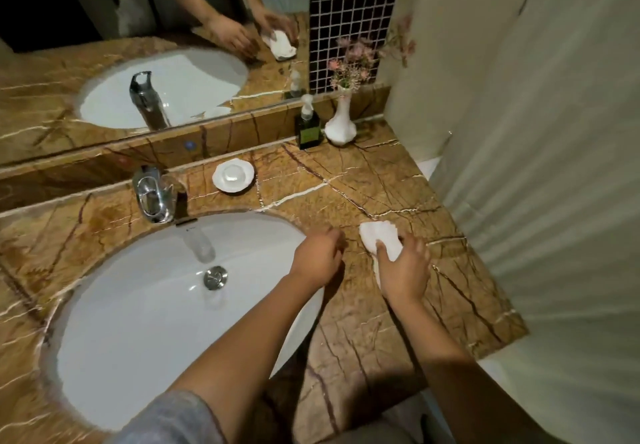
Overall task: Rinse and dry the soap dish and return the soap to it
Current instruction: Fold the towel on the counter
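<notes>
Gripping the white cloth (pixel 381 239) in your closed right hand (pixel 403 270) while your left hand (pixel 317 256), loosely curled and apparently empty, rests just beside it, you appear near the end: soap (pixel 231 174) already sits in the soap dish (pixel 232 176) well beyond both hands, so release the cloth.

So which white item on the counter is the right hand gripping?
The crumpled white cloth under the right hand; the soap dish and vase stand untouched.

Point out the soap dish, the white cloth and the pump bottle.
soap dish (pixel 217 183): head view, on its left rim.
white cloth (pixel 375 234): head view, on its bare upper part.
pump bottle (pixel 308 131): head view, on its dark body.
</notes>
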A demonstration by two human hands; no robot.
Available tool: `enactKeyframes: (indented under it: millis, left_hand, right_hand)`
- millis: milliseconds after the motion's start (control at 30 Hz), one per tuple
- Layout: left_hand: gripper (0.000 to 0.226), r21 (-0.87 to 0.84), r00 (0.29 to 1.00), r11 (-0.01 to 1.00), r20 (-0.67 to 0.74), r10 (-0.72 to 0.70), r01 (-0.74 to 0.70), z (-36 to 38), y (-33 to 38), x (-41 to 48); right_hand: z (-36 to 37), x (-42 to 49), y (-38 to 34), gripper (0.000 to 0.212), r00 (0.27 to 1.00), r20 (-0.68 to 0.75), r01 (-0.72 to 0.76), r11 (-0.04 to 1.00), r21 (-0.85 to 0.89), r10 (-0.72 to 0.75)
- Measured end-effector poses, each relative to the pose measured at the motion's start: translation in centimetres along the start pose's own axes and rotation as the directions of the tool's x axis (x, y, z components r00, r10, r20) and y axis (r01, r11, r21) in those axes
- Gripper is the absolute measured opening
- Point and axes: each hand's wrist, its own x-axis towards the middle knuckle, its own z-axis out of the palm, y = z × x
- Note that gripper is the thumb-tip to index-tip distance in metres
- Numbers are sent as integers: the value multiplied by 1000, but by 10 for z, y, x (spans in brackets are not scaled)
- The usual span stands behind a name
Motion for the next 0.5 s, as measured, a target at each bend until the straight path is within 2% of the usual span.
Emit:
enactKeyframes:
  millis: [100,167,233,333,400,500]
  left_hand:
    - [37,51,997,996,24,77,-78,14,20,14]
    - [46,87,984,980,34,176,-178,18,27,21]
    - [53,135,950,940,64,307,-313,18,33,28]
    - [55,246,866,831,191,463,-499,15,42,38]
    - [54,289,838,790,267,476,-541,15,45,42]
    - [45,372,855,774,306,418,-511,15,45,45]
  right_hand:
    - [-6,-3,6,57,999,42,-2,1000,-30,3]
    - [-9,-2,7,56,998,62,-15,1000,-21,17]
    - [-11,1,7,49,994,113,-16,999,36,12]
    - [-13,2,9,35,981,186,41,993,108,-60]
    - [-13,2,13,28,967,223,94,987,129,-121]
    - [-16,3,21,22,951,265,101,970,221,-159]
